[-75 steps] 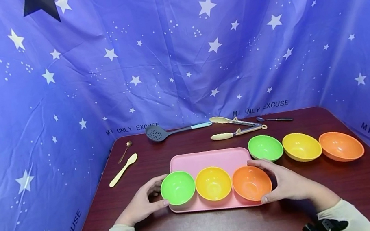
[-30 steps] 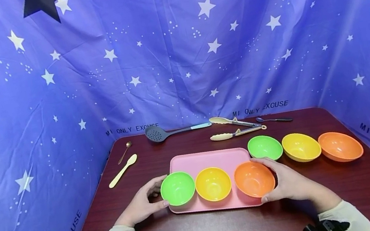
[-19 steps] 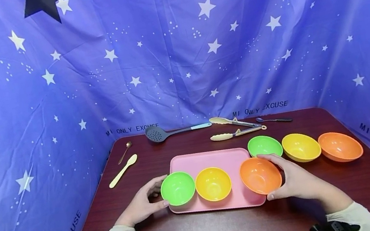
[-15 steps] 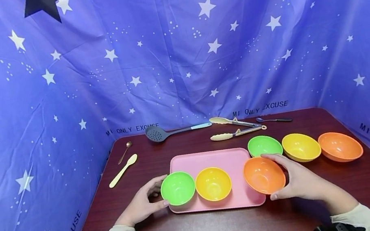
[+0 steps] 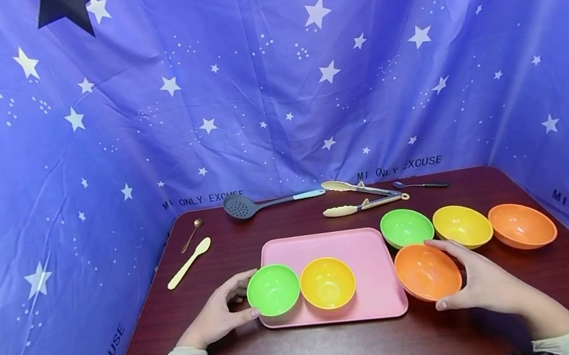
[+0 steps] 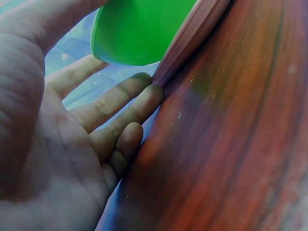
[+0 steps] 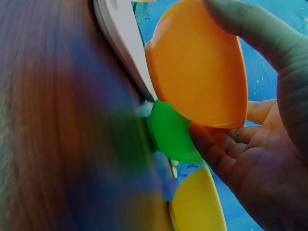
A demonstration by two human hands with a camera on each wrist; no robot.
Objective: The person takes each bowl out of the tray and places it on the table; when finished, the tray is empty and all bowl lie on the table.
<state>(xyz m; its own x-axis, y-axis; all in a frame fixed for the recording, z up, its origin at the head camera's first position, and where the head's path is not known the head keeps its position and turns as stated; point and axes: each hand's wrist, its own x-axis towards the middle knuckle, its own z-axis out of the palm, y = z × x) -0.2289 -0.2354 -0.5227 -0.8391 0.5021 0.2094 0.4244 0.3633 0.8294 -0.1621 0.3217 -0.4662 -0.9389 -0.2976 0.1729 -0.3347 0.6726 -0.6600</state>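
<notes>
One orange bowl gripped in right hand, fingers curled round rim, just off tray | left hand cupping green bowl, fingers relaxed.

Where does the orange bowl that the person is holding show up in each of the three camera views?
Head: orange bowl low, right of centre, in the right hand, just off the pink tray.
Left wrist: not in it.
Right wrist: orange bowl upper centre, seen from outside.
Shared landmark: the pink tray's edge.
</notes>
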